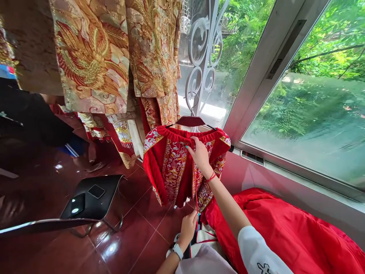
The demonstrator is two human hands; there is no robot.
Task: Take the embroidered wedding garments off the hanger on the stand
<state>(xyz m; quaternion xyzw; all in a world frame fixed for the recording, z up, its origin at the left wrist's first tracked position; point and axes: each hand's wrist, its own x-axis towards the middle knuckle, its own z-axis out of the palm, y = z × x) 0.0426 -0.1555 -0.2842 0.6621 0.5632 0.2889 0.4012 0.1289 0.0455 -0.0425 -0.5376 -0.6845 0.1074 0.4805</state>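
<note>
Two hands work one garment: we have a red embroidered skirt (pixel 176 167) hanging from a dark hanger (pixel 190 121) in front of the window (pixel 299 114), its hem ending just above the tiled floor (pixel 137 236). Our right hand (pixel 199 155) is up near the gathered waistband, fingers pinched on a fold of the cloth just below the elastic. Our left hand (pixel 188 225) is low, closed on the bottom edge of the same pleat.

We judge the skirt soft and loose in the plain red panels, but stiffer and heavier where the gold and silver stitching runs down in strips. That stitching looks easy to snag, so the plain cloth beside it, the waistband and the hem edge seem the safer places to take hold. The satin probably slips a little between fingers, so a firm pinch on a fold suits it better than a flat palm.

Behind the skirt hang gold brocade robes (pixel 94 57). A black chair (pixel 91 198) stands at the left, and red cloth (pixel 285 232) lies heaped below the sill.
</note>
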